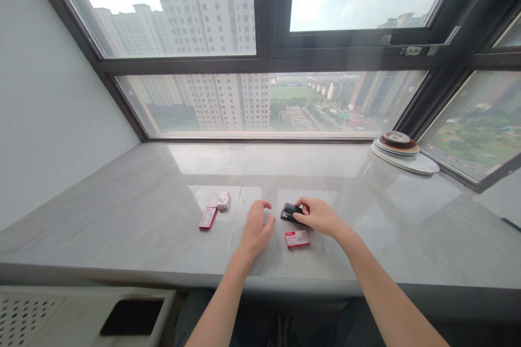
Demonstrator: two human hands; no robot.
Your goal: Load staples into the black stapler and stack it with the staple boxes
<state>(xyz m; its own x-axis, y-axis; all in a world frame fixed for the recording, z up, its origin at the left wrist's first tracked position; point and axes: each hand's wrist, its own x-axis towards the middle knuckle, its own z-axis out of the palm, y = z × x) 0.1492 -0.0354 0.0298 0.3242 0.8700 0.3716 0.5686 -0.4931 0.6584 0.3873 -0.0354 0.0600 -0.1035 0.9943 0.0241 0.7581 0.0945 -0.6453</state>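
Observation:
A small black stapler (290,211) lies on the grey marble-look sill, and my right hand (319,215) has its thumb and fingers closed on the stapler's right end. My left hand (258,225) hovers to the left of it, fingers curved and apart, holding nothing. Just in front of the stapler is a flat red-and-white box (297,239). Farther left, a red-and-white box (208,218) lies near a small white box (223,200) and a pale pink-and-white box (214,199), close together.
A stack of plates or round mats (396,146) stands in the far right corner by the window. The dark window frame (264,65) borders the sill (134,217) at the back. Below the front edge, at left, is a pale perforated unit (81,309) with a dark opening.

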